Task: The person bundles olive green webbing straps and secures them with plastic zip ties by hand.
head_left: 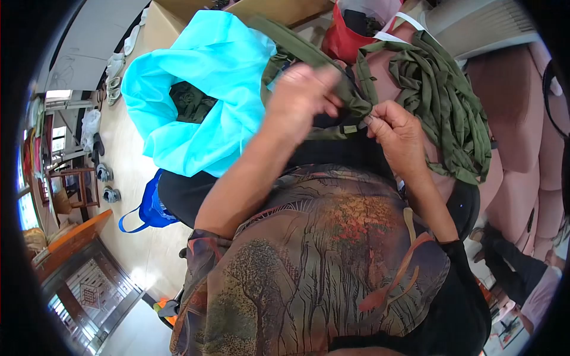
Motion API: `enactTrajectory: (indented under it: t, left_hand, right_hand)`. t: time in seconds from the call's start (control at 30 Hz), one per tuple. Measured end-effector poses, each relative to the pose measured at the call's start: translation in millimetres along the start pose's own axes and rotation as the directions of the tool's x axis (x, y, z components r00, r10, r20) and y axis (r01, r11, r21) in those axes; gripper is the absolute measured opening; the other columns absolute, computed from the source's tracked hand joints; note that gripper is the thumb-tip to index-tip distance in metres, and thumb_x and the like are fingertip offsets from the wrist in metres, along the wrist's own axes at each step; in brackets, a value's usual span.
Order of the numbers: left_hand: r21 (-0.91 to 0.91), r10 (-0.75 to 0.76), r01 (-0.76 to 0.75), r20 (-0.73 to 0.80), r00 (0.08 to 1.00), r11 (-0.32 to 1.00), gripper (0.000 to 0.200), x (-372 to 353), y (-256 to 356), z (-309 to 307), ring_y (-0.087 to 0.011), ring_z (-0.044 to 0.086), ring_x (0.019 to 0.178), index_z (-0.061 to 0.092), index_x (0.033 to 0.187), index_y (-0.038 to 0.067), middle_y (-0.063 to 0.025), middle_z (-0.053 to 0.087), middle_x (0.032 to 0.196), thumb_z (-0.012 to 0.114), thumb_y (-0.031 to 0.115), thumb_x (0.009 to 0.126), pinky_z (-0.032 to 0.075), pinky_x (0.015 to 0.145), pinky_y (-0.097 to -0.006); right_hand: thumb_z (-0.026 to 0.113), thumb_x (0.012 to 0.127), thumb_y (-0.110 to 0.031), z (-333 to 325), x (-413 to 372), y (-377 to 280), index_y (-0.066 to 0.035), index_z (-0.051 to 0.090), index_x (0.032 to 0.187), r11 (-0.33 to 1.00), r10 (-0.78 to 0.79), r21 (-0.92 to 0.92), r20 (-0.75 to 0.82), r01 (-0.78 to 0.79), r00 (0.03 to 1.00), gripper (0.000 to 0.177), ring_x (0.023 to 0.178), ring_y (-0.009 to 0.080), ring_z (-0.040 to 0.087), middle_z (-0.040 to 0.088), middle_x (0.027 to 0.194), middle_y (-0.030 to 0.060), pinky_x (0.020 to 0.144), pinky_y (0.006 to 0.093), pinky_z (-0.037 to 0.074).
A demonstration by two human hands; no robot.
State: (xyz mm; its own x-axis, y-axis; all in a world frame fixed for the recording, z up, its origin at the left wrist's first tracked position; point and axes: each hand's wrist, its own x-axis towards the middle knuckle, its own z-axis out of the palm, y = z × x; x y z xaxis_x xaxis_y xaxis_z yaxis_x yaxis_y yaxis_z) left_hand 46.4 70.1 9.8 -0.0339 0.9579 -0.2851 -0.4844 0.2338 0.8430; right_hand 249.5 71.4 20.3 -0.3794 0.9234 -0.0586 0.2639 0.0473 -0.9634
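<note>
In front of my chest, a band of olive-green cloth (347, 98) runs up and away with a fold at its near end. My right hand (399, 132) pinches the edge of that fold between thumb and fingers. Blurred by motion, my left hand (303, 95) is over the cloth band, and I cannot make out its grip. A small pale label (350, 129) shows on a dark strip just below the band. To the left lies a bright turquoise bag (231, 101), its mouth showing dark green cloth (191, 102) inside.
Long green straps (439, 101) drape over the pink sofa (510, 107) on the right. A red bag (345, 38) and a cardboard box (267, 10) stand at the back. A blue bag (151, 204) is on the floor at left. Another person (522, 273) is at lower right.
</note>
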Motion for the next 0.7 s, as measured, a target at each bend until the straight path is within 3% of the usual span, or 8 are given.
enactTrajectory:
  t: [0.03,0.07,0.17,0.27,0.37,0.47,0.57,0.7]
  left_hand:
    - [0.176,-0.071,0.068,0.012,0.997,0.982,0.022,-11,-4,14,-0.0149,0.061,0.061,0.061,0.092,0.0,-0.0096,0.065,0.079,0.063,0.022,0.092,0.05,0.053,-0.0265]
    - [0.068,-0.094,0.087,0.119,0.988,0.994,0.022,-18,-8,22,-0.0134,0.06,0.061,0.064,0.096,0.0,-0.0073,0.064,0.078,0.064,0.022,0.092,0.05,0.053,-0.0259]
    - [0.178,-0.106,0.086,0.106,0.989,0.98,0.026,-18,0,13,-0.0143,0.061,0.068,0.063,0.103,0.0,-0.0071,0.063,0.091,0.063,0.024,0.092,0.049,0.053,-0.0255]
    - [-0.093,0.01,-0.017,-0.072,0.997,0.996,0.043,-3,10,-22,-0.0172,0.063,0.074,0.053,0.116,-0.001,-0.0109,0.06,0.104,0.056,0.037,0.096,0.049,0.054,-0.0254]
    - [-0.198,0.036,-0.057,-0.109,0.993,0.979,0.048,10,14,-39,-0.0156,0.061,0.067,0.052,0.117,-0.003,-0.0101,0.064,0.091,0.057,0.04,0.095,0.044,0.05,-0.0238]
    - [-0.185,-0.039,0.016,-0.123,0.992,0.983,0.041,25,4,-42,-0.0127,0.057,0.056,0.054,0.106,0.0,-0.0067,0.062,0.076,0.062,0.038,0.093,0.038,0.044,-0.0219]
    - [0.012,-0.021,0.028,-0.373,0.928,1.0,0.033,22,7,-31,-0.0099,0.051,0.048,0.053,0.089,0.005,-0.0041,0.059,0.067,0.067,0.034,0.09,0.033,0.039,-0.0207]
    - [-0.055,-0.07,0.056,-0.318,0.945,0.997,0.033,25,9,-42,-0.0085,0.047,0.044,0.047,0.078,0.01,-0.003,0.055,0.062,0.069,0.032,0.089,0.03,0.036,-0.02]
  right_hand:
    - [0.062,0.086,-0.001,1,1,0,0.0,0.056,0.082,0.999,-0.022,-0.045,0.006,0.023,1.0,0.007,0.062,0.0054,0.052,0.056,0.068,-0.0004,0.057,0.0214,0.042]
    - [0.062,0.086,-0.001,1,1,1,0.0,0.055,0.081,0.995,-0.046,-0.09,0.013,0.047,0.999,0.008,0.062,0.0055,0.053,0.056,0.068,-0.0004,0.057,0.0215,0.042]
    - [0.062,0.086,-0.001,2,-3,5,-0.001,0.055,0.079,0.994,0.093,0.057,0.021,-0.094,0.995,0.01,0.063,0.0047,0.053,0.055,0.067,-0.0011,0.056,0.0208,0.042]
    - [0.062,0.087,-0.002,-2,-9,3,-0.002,0.055,0.078,0.984,0.155,0.078,0.066,-0.16,0.986,0.011,0.061,0.004,0.052,0.055,0.067,-0.0021,0.055,0.02,0.04]
    - [0.062,0.087,-0.002,-1,-13,5,-0.003,0.056,0.077,0.987,0.152,0.039,0.08,-0.155,0.985,0.012,0.06,0.0035,0.052,0.055,0.066,-0.0028,0.053,0.0196,0.04]
    - [0.063,0.087,-0.002,2,-16,9,-0.002,0.056,0.076,0.979,0.194,0.045,0.094,-0.199,0.976,0.012,0.059,0.0037,0.052,0.055,0.066,-0.0027,0.052,0.0199,0.04]
    - [0.063,0.087,-0.002,1,-18,6,-0.002,0.056,0.076,0.98,0.182,0.06,0.081,-0.187,0.98,0.012,0.059,0.0039,0.052,0.056,0.066,-0.0025,0.053,0.0204,0.04]
    - [0.063,0.086,-0.001,0,-21,2,-0.001,0.056,0.076,0.99,0.138,-0.016,0.124,-0.137,0.983,0.012,0.058,0.0043,0.052,0.056,0.066,-0.0014,0.053,0.0213,0.041]
